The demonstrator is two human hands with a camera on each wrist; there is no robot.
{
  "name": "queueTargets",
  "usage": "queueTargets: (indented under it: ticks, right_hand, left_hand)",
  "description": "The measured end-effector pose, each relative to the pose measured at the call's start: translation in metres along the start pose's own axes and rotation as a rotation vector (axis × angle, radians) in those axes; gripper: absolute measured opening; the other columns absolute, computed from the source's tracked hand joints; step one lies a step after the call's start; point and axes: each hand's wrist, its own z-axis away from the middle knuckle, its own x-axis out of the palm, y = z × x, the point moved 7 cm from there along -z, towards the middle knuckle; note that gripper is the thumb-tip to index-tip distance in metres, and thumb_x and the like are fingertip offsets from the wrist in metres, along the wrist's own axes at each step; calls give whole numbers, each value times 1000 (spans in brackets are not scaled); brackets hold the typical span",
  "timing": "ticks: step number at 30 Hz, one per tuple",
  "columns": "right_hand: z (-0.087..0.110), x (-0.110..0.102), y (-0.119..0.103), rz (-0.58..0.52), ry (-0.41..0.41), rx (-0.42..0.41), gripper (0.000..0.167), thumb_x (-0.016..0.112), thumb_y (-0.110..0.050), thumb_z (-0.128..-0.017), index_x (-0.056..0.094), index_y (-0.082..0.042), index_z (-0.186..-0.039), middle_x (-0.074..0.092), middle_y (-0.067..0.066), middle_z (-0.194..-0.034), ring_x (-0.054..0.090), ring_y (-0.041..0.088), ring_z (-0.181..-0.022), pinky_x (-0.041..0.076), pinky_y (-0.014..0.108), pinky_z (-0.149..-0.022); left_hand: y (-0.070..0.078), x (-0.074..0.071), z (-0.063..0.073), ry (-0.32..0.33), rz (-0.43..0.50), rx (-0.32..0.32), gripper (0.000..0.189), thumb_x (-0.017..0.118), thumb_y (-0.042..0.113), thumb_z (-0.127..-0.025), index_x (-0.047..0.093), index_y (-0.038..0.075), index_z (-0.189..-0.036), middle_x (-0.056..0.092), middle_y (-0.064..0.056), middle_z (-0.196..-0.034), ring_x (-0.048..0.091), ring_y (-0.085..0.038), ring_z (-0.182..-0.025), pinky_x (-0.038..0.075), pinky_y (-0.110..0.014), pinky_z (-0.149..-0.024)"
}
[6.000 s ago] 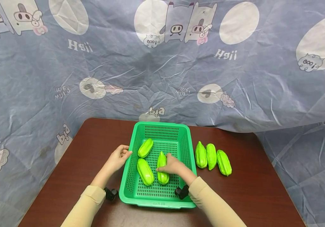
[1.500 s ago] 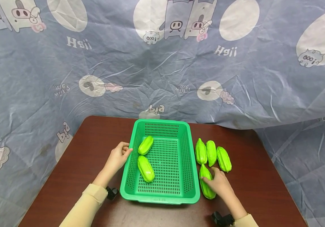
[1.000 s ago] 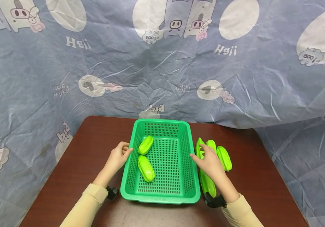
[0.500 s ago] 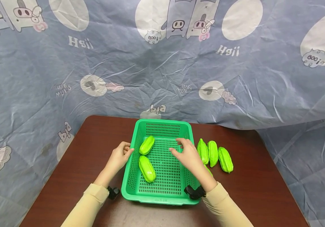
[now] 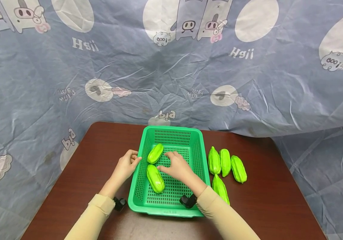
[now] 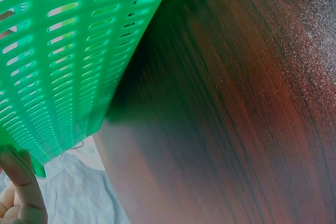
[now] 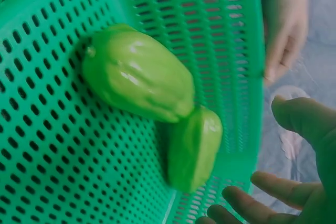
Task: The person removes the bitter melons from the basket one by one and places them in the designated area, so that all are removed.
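A green plastic basket [image 5: 168, 211] with slotted sides stands on the table. My left hand [image 5: 126, 165] grips its left rim; in the left wrist view a finger [image 6: 23, 179] curls at the edge. Inside the basket, toward its left side, lie two ribbed bright-green gourds: a far gourd [image 5: 155, 153] and a near gourd [image 5: 155, 179], their ends close together. My right hand [image 5: 178, 167] hovers over the basket just right of them, holding nothing, thumb and fingers spread. The right wrist view shows both gourds [image 7: 142, 74] beyond its spread fingers [image 7: 283, 187].
Right of the basket, three gourds lie side by side [image 5: 225, 162] on the dark wood table [image 5: 267, 196]. Another gourd [image 5: 220, 189] lies nearer, partly behind my right sleeve. A printed grey-blue cloth [image 5: 165, 73] hangs behind the table.
My right hand carried a gourd out of the basket, set it down on the table at the right and let go. It then came back left over the basket. The left hand stayed at the rim.
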Motion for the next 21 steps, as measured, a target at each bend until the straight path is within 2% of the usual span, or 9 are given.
queueTargets:
  ticks: [2,6,12,16,21]
  right_hand:
    - [-3,9,-2,21,-37,-2,64,74,-44,-86,57,-5,-134,55,21,-136,50,41,-129,47,54,-99]
    - [-8,25,-6,62,-116,-12,66,75,-43,-85,57,-3,-134,57,21,-132,56,37,-121,50,50,-95]
    - [-11,46,-10,66,-225,14,72,78,-42,-83,53,-1,-137,57,20,-132,57,33,-120,49,46,-98]
    - [-13,56,-8,60,-263,44,75,80,-41,-81,51,1,-137,61,17,-122,60,26,-107,52,42,-91]
    - [-15,65,-7,74,-288,59,69,81,-38,-81,53,1,-131,61,10,-106,58,19,-91,52,35,-80]
  left_hand:
    - [1,0,0,-1,2,-3,35,59,23,-101,54,1,-127,62,-12,-107,61,-21,-90,52,-34,-73]
    - [1,1,-1,5,3,-9,35,59,25,-100,54,2,-127,62,-11,-107,61,-20,-90,52,-34,-73]
    - [-1,0,-1,5,1,-7,35,60,24,-100,54,2,-127,62,-11,-107,61,-20,-90,52,-34,-73]
    - [0,1,-1,-2,4,-8,36,60,25,-100,54,2,-127,62,-11,-107,61,-20,-90,52,-33,-73]
    - [0,1,-1,-3,3,-8,35,59,25,-100,54,2,-127,62,-11,-108,61,-21,-91,52,-34,-73]
